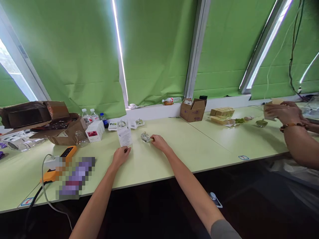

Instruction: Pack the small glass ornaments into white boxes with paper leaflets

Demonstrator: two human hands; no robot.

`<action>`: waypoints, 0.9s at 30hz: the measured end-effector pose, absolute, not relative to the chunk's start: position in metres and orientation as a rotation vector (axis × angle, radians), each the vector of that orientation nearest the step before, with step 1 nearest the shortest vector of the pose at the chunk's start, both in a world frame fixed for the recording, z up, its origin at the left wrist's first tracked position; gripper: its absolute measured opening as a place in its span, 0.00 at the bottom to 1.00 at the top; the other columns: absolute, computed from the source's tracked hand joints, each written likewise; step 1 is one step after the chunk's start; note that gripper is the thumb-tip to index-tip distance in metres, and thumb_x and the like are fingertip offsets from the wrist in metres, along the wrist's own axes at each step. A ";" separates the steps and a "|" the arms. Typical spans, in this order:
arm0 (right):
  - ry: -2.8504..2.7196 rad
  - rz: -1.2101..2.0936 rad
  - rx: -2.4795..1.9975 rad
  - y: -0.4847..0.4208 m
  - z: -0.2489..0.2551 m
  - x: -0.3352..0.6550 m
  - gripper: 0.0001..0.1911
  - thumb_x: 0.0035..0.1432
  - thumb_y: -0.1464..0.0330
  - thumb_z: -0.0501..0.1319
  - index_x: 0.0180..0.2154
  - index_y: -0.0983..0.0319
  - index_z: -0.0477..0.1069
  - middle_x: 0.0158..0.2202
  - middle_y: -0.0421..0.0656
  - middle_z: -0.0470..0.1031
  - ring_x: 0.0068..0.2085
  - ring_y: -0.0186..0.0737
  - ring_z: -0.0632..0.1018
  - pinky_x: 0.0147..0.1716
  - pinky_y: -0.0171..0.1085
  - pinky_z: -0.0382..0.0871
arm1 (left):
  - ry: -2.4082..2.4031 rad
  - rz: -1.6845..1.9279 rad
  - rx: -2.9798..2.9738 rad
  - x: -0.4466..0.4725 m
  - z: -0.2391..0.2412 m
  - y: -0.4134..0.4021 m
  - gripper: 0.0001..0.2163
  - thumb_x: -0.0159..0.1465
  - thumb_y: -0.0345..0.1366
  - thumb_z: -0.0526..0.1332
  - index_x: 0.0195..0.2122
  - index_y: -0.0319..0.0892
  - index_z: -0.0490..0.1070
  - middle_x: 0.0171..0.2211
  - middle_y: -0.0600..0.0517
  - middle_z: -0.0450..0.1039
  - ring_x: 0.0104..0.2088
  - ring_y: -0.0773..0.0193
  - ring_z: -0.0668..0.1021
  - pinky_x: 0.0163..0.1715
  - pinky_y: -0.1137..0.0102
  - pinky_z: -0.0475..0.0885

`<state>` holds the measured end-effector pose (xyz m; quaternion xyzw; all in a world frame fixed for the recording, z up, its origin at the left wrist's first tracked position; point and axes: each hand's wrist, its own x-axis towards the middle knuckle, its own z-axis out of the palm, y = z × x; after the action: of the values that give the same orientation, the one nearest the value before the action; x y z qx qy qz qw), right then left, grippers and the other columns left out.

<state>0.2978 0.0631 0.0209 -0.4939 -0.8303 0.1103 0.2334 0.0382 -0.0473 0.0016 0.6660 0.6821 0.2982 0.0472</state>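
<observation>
My left hand (121, 156) is closed at the lower edge of a white printed carton (124, 136), which stands tilted up with small text on its front. A small dark spot shows between the curled fingers; I cannot make out what it is. To the right, my right hand (159, 143) pinches the edge of a small clear, silvery round ornament (145, 137) with gold-coloured trim, close above the table. Similar round pieces, one ornament (139, 121) and another ornament (122, 123), sit behind the carton on white packaging.
White boxes (95, 131), bottles (86, 117) and an opened cardboard box (72, 131) stand left. An orange power strip (67, 154) and a blurred-out flat object (77, 177) lie nearer. A brown carton (193, 110) stands back right. Another person's hands (284, 113) hold a pale box at far right.
</observation>
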 end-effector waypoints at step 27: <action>-2.202 -0.230 -1.332 0.053 0.025 0.276 0.22 0.64 0.54 0.53 0.48 0.64 0.73 0.46 0.52 0.76 0.52 0.48 0.71 0.55 0.43 0.52 | 2.103 0.872 2.051 0.039 0.001 -0.047 0.18 0.65 0.48 0.50 0.24 0.43 0.66 0.23 0.53 0.69 0.25 0.65 0.67 0.25 0.71 0.52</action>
<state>0.2763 0.0533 0.0245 -0.4958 -0.8193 -0.0854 0.2752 0.0391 -0.0474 0.0012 0.6688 0.6859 0.2843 0.0384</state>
